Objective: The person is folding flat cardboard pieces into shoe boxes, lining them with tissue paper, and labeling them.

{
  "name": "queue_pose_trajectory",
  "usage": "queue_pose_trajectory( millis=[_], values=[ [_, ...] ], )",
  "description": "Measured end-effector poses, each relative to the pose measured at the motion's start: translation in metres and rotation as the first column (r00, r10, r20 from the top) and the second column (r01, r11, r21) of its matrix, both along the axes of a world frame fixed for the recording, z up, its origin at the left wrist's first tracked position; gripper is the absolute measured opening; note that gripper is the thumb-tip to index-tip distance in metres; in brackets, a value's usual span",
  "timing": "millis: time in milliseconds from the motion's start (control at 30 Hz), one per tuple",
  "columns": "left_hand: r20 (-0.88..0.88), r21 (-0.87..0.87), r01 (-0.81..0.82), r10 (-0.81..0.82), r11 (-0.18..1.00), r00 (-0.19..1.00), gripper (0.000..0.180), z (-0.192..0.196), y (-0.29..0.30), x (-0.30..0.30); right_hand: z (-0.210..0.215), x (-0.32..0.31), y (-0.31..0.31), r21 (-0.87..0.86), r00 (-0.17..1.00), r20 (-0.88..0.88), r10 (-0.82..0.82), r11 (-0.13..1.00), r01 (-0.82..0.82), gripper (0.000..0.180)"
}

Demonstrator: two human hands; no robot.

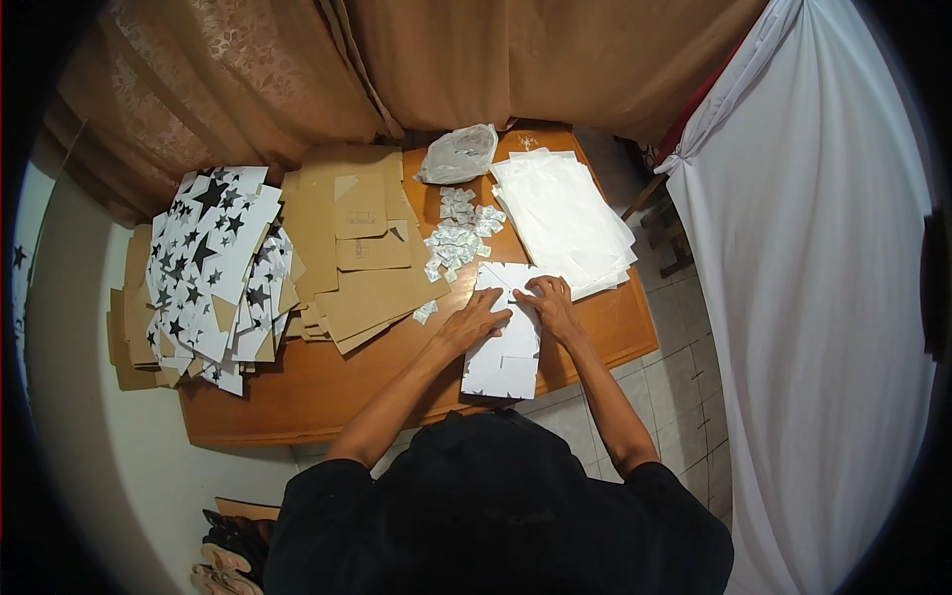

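A long white cardboard box (506, 362) with black star shapes along its edges lies at the front edge of the table, its folded flaps facing up. My left hand (474, 322) grips the box from the left, fingers bent over the upper flaps. From the right, my right hand (548, 305) holds the same upper part, with curled fingers at the flap seam. The fingertips of both hands nearly meet over the slot there. Just beyond the box is a scatter of small pale packets (454, 243), with one packet (425, 312) lying apart near my left wrist.
On the wooden table (268, 415), flat star-printed card pieces (203, 268) pile up at the left, beside brown cardboard sheets (372, 288). White paper sheets (565, 218) are stacked at the right. A clear plastic bag (458, 155) sits at the back. White cloth (793, 297) hangs rightward.
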State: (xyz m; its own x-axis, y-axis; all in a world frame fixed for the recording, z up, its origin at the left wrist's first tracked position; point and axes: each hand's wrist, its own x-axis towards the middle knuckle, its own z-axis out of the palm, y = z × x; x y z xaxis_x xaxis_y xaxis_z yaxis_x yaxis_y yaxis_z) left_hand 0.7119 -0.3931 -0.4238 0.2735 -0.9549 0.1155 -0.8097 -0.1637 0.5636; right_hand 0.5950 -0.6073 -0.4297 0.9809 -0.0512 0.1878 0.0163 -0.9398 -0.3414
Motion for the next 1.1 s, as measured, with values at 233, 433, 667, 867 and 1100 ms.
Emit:
queue_pose_trajectory(
  millis=[233,433,667,867,1100],
  values=[
    [0.02,-0.09,-0.047,0.049,0.995,0.999,0.038,-0.015,0.001,-0.008,0.005,-0.011,0.035,0.17,0.958,0.039,-0.283,0.947,0.273,0.051],
    [0.105,-0.038,-0.101,0.104,0.994,0.989,0.039,-0.018,-0.001,-0.021,-0.007,-0.025,0.058,0.398,0.879,0.09,-0.468,0.826,0.399,0.063],
    [0.077,-0.06,-0.096,0.101,0.994,0.992,0.042,-0.033,-0.004,-0.021,-0.014,-0.034,0.053,0.463,0.923,0.044,-0.383,0.826,0.321,0.079],
    [-0.011,-0.034,-0.12,0.12,0.992,0.993,0.032,-0.022,0.009,-0.013,0.04,-0.061,0.068,0.399,0.959,-0.151,-0.24,0.873,0.281,0.041],
    [-0.003,-0.008,-0.045,0.045,0.999,0.999,0.029,-0.018,0.006,-0.017,0.014,-0.083,0.101,0.35,0.932,-0.157,-0.326,0.864,0.361,0.032]
  ],
)
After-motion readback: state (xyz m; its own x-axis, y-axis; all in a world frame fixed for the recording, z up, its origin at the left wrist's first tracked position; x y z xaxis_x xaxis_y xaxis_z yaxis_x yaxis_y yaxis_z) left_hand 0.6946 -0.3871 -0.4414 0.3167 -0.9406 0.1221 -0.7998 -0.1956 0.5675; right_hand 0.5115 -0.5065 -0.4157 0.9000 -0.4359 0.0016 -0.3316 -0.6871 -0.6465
